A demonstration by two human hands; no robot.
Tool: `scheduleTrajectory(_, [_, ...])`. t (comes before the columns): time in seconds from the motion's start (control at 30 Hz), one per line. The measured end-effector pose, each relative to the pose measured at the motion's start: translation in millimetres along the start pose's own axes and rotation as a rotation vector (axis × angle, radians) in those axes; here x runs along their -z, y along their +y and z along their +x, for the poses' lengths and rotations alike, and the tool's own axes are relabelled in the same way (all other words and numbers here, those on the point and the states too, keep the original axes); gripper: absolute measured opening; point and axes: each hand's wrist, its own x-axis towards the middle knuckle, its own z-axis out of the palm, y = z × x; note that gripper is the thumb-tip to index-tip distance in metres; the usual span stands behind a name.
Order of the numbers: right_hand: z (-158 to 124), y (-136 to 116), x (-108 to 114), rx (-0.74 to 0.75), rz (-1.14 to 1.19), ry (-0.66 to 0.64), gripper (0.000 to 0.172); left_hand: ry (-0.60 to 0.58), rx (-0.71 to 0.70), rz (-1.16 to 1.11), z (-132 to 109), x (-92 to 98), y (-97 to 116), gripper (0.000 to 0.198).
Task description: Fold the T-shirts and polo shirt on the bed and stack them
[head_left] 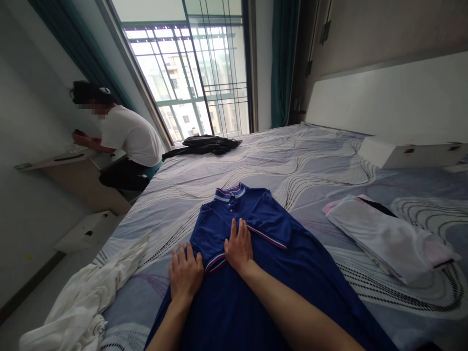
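A blue polo shirt (292,278) lies spread on the bed, its striped collar pointing away from me. Both short sleeves, edged in red and white, are turned inward over the body of the shirt. My left hand (185,273) rests flat at the shirt's left edge with its fingers apart, beside the left sleeve's cuff. On the middle of the chest, below the buttons, lies my right hand (239,246), open and palm down, touching the inner end of the left sleeve. Neither hand grips the fabric.
Crumpled white clothing (87,297) lies at the bed's left edge. To the right is a stack of folded garments (387,239). A black garment (208,145) lies near the window. White boxes (409,151) stand by the headboard. A person (127,131) sits at a desk (69,163) on the left.
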Motion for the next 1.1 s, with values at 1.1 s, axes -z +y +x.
scheduleTrajectory(1.1, [-220.9, 232.5, 254.1, -0.61, 0.404, -0.012, 0.038, -0.303, 0.545, -0.599, -222.1, 136.1, -97.8, 0.051])
